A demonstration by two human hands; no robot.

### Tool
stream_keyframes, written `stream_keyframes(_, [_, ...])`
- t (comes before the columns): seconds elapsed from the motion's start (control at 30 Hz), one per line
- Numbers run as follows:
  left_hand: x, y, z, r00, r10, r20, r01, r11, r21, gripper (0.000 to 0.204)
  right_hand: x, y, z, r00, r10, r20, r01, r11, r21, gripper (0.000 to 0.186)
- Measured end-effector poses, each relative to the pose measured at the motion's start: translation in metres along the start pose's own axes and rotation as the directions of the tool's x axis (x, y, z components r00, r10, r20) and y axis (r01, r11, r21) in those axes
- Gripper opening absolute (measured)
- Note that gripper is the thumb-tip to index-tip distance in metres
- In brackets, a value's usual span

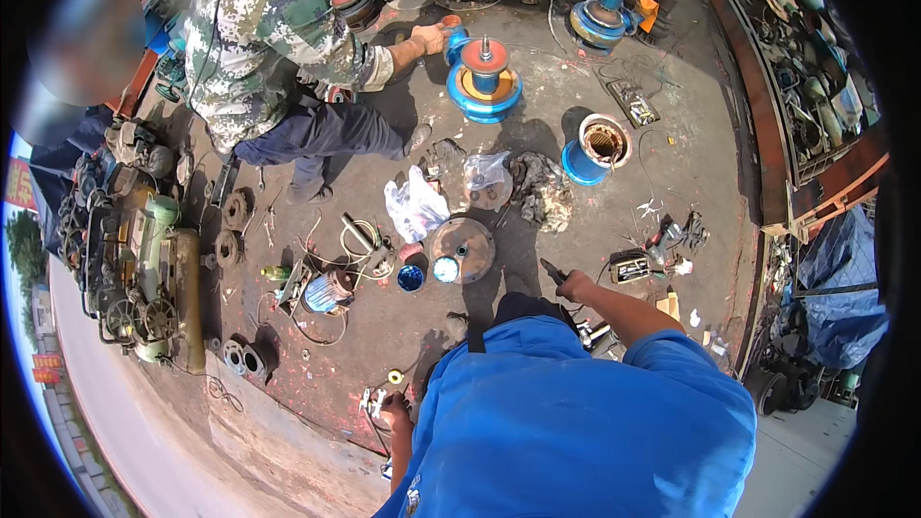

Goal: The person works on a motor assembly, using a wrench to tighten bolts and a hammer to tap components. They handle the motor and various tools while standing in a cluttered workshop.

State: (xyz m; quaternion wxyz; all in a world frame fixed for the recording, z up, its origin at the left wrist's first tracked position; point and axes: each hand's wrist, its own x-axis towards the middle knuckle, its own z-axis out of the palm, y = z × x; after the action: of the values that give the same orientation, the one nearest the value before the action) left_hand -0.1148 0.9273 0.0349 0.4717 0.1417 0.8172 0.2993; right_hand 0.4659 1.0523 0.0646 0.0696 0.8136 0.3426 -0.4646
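"What's nearest on your feed?"

"The left hand (395,411), low down by some small pale pieces (372,401). I can't tell whether it pinches one or only reaches. A yellow ring (395,377) lies near it."

"And the right hand (578,286)?"

"Curled round one end of a dark tool (554,271), which points forward and away from the blue shirt (595,412). I'd guess it's held at the end to leave the rest of it clear."

"Further out?"

"An open tin (411,277), blue inside, stands just beside a round plate (477,247). A white-and-blue disc (445,270) rests on that, perhaps to keep it off the gritty floor (691,144)."

"Beyond those?"

"I see a blue cylinder (587,165), its pale rim turned up, probably so the opening stays reachable. Dark crumpled cloth (544,194) lies to its left. Farthest, a co-worker's hand (432,38) is at the side of a blue pump (485,86); its grip is unclear to me. The pump sits broad end down, shaft up, likely because that's steadiest."
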Motion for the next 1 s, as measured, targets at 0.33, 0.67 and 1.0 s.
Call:
stream_keyframes(0.33, [-0.038, 0.047, 0.006, 0.997, 0.075, 0.012, -0.075, 0.992, 0.100, 0.016, -0.018, -0.006, 0.004, 0.999, -0.011, -0.048, 0.010, 0.999, -0.033, 0.047])
stream_keyframes(0.67, [-0.005, 0.046, -0.004, 0.997, 0.018, 0.070, -0.026, 0.993, 0.116, 0.018, -0.011, 0.022, 0.042, 0.998, 0.052, -0.043, -0.052, 0.999, 0.011, 0.054])
stream_keyframes(1.0, [-0.020, 0.255, 0.117, 0.695, 0.562, 0.449, -0.676, 0.723, 0.142, 0.024, -0.032, 0.029, 0.042, 0.999, 0.018, -0.042, -0.016, 0.999, 0.041, 0.057])
